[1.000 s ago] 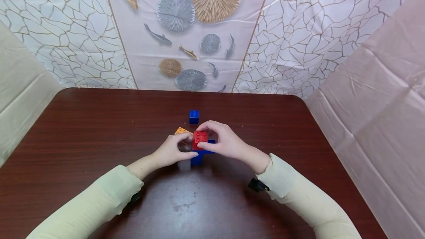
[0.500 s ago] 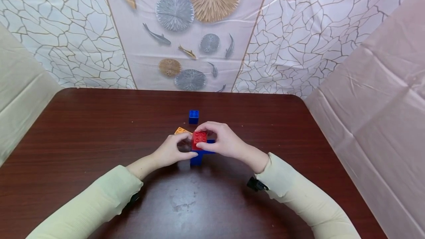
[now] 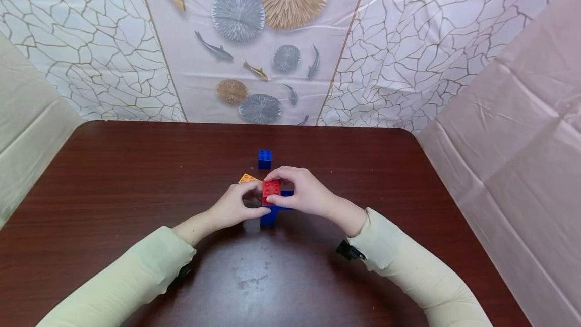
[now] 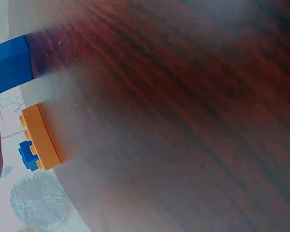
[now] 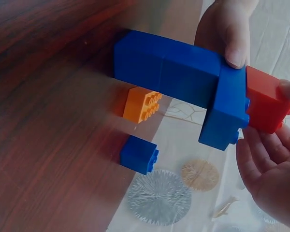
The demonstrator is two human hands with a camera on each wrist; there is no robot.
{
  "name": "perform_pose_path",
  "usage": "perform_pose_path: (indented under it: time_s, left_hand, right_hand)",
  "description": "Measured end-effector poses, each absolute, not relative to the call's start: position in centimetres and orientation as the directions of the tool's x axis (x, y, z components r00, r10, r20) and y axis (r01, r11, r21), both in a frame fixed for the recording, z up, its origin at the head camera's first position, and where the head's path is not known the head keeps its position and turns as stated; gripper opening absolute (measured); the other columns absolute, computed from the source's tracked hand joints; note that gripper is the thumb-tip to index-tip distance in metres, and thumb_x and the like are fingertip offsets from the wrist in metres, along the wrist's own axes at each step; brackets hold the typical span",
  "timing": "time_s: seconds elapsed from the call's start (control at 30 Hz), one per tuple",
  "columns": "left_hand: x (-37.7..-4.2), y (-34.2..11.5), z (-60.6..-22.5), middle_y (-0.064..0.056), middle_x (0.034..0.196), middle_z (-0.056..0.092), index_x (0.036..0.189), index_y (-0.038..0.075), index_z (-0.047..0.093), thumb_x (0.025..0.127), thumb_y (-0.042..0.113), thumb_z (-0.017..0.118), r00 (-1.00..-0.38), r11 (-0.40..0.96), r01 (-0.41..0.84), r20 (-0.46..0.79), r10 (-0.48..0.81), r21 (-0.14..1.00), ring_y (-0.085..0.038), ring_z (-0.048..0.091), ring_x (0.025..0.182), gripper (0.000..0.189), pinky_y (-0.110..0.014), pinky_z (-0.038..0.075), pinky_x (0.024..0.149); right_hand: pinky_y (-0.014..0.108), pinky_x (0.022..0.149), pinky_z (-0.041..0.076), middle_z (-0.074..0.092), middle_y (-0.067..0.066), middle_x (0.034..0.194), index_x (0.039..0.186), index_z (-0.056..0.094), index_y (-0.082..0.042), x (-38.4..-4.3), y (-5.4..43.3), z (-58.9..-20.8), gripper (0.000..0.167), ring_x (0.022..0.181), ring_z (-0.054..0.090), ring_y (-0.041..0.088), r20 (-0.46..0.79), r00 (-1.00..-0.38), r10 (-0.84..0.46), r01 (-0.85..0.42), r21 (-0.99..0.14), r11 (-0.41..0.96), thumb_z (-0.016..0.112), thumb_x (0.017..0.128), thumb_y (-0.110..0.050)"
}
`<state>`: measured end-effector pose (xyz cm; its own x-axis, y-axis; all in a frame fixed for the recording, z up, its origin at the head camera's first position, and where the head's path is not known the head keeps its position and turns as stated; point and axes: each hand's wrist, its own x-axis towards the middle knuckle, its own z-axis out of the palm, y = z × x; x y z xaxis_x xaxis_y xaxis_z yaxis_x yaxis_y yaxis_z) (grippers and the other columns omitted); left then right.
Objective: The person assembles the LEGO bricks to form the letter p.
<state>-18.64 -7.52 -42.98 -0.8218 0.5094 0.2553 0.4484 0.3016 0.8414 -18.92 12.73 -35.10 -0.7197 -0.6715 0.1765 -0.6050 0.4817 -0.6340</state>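
Observation:
My right hand (image 3: 310,193) pinches a red toy building brick (image 3: 271,187) between thumb and fingers. That brick sits at one end of a long blue brick (image 5: 224,108), which lies crosswise on a column of two blue bricks (image 5: 188,70); whether its studs are fully pressed together I cannot tell. My left hand (image 3: 231,207) grips the top of this blue structure from the left side, its thumb against the long brick in the right wrist view. Only a blue end (image 4: 9,65) and a fingertip show in the left wrist view.
An orange brick (image 5: 135,106) lies on the dark wooden table (image 3: 136,180) behind my left hand. Farther back stands a small blue brick (image 3: 265,159). Patterned cloth (image 3: 290,100) hangs along the table's back edge.
The red brick and my right hand have shifted slightly left over the blue structure. My left hand stays nearly still.

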Motion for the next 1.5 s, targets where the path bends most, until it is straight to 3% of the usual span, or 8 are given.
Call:
perform_pose_path:
  time_s: [0.3, 0.63, 0.87, 1.1, 1.5]
  left_hand:
    - [-18.4, -7.5, -42.8, -0.005, 0.093, 0.068, 0.098, 0.007, 0.061, 0.074, 0.014, 0.079, -0.823, 0.313, 0.453, 0.256, 0.507, 0.835, -0.014, 0.065, 0.085, 0.031, -0.028, 0.055, 0.081]
    - [-18.5, -7.5, -42.6, -0.006, 0.096, 0.068, 0.099, 0.007, 0.060, 0.075, 0.013, 0.078, -0.827, 0.313, 0.425, 0.224, 0.516, 0.849, -0.015, 0.066, 0.087, 0.031, -0.028, 0.055, 0.083]
    - [-18.6, -7.5, -42.6, -0.007, 0.098, 0.068, 0.101, 0.007, 0.061, 0.076, 0.013, 0.077, -0.822, 0.294, 0.413, 0.214, 0.528, 0.862, -0.016, 0.066, 0.090, 0.031, -0.028, 0.055, 0.083]
    - [-18.6, -7.6, -42.7, -0.007, 0.097, 0.068, 0.101, 0.007, 0.061, 0.076, 0.013, 0.077, -0.830, 0.288, 0.400, 0.210, 0.517, 0.870, -0.016, 0.066, 0.089, 0.030, -0.028, 0.055, 0.083]
    - [-18.7, -7.6, -42.8, -0.006, 0.094, 0.068, 0.096, 0.008, 0.061, 0.075, 0.011, 0.078, -0.825, 0.258, 0.404, 0.228, 0.516, 0.878, -0.015, 0.066, 0.089, 0.027, -0.027, 0.055, 0.083]
  right_hand:
    - [0.040, 0.080, 0.056, 0.066, 0.008, 0.111, 0.118, 0.061, -0.008, -19.1, 13.8, -35.6, 0.041, 0.096, 0.061, 0.017, 0.119, -0.737, -0.665, -0.525, -0.721, 0.452, 0.074, 0.080, -0.017]
    - [0.037, 0.080, 0.056, 0.069, 0.007, 0.107, 0.115, 0.065, -0.008, -19.3, 14.1, -35.5, 0.039, 0.096, 0.064, 0.016, 0.182, -0.707, -0.683, -0.594, -0.676, 0.436, 0.075, 0.079, -0.018]
    - [0.024, 0.080, 0.054, 0.070, 0.007, 0.106, 0.114, 0.066, -0.006, -19.1, 14.3, -35.8, 0.040, 0.095, 0.065, 0.016, 0.230, -0.713, -0.662, -0.625, -0.637, 0.451, 0.077, 0.077, -0.017]
    - [0.027, 0.083, 0.053, 0.068, 0.005, 0.104, 0.109, 0.065, -0.006, -19.1, 13.8, -36.6, 0.035, 0.094, 0.063, 0.014, 0.269, -0.700, -0.661, -0.647, -0.629, 0.430, 0.075, 0.077, -0.014]
    - [0.022, 0.075, 0.052, 0.066, 0.002, 0.093, 0.101, 0.066, -0.008, -19.2, 12.6, -36.8, 0.028, 0.083, 0.058, 0.010, 0.313, -0.696, -0.647, -0.668, -0.614, 0.421, 0.076, 0.077, -0.018]
